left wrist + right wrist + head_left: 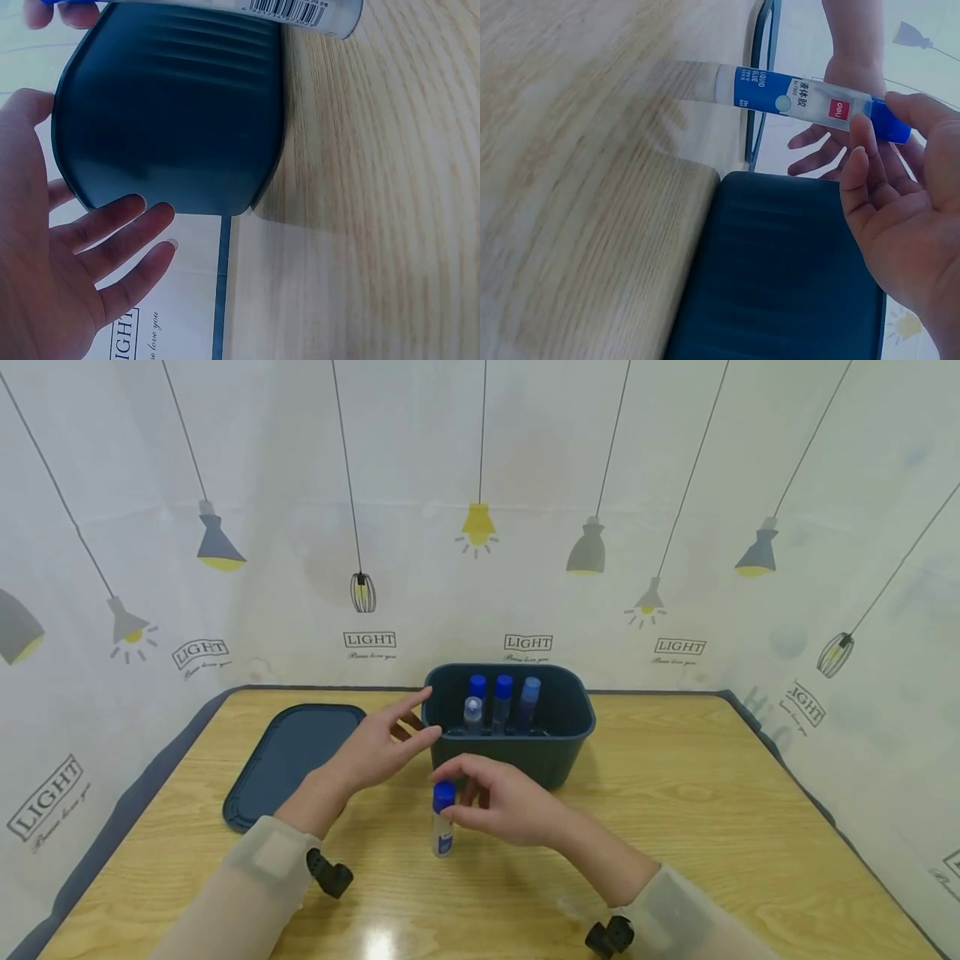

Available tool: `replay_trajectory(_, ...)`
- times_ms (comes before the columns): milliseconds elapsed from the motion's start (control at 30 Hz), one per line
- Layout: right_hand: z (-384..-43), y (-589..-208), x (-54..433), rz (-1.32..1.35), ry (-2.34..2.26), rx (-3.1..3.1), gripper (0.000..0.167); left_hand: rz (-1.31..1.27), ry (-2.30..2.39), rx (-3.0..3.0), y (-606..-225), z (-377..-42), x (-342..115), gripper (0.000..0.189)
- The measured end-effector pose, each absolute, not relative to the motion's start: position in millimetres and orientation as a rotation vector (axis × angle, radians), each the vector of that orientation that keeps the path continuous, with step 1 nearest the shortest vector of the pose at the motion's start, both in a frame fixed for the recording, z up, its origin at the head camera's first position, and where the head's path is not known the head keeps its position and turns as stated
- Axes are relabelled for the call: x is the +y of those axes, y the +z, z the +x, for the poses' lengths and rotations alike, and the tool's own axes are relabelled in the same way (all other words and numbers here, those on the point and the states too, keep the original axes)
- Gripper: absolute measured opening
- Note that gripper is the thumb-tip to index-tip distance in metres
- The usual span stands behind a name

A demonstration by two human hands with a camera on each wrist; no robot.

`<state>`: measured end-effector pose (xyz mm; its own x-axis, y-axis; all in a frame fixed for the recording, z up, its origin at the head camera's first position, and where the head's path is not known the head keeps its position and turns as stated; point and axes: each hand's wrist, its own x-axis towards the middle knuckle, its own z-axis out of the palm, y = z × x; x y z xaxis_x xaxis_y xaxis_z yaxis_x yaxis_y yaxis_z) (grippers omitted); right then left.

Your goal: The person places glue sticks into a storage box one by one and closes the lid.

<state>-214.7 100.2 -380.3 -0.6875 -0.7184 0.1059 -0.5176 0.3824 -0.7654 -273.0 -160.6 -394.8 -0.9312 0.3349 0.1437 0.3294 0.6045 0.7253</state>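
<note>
My right hand (510, 797) pinches the blue cap of a liquid glue bottle (780, 94) between thumb and fingers, in front of the bin. The bottle is upright, its base right at the tabletop, with a blue-and-white label and a small red logo. My left hand (382, 739) is at the left end of a dark blue-green bin (172, 112), fingers spread and loosely bent, thumb and fingertips right at the rim, holding nothing. Inside the bin stand several similar bottles, including a blue-capped one (503, 700), a lighter-capped one (529, 697) and a clear-topped one (473, 714).
A dark blue lid (300, 747) lies flat on the wooden table (712, 793), left of the bin and partly behind my left forearm. Behind the table hangs a pale curtain (420, 468) printed with lamps. Small black devices sit at both wrists.
</note>
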Motion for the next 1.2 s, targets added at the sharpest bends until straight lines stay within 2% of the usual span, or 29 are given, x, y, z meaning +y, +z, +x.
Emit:
replay_trajectory(500,-214,-379,105,-1.111,-1.237,2.455,0.034,0.605,1.286,2.803,-397,-273,-160,0.075)
replay_trajectory(1200,-217,-321,145,-1.279,-1.556,2.639,0.036,0.6,1.252,2.807,-396,-275,-161,0.075)
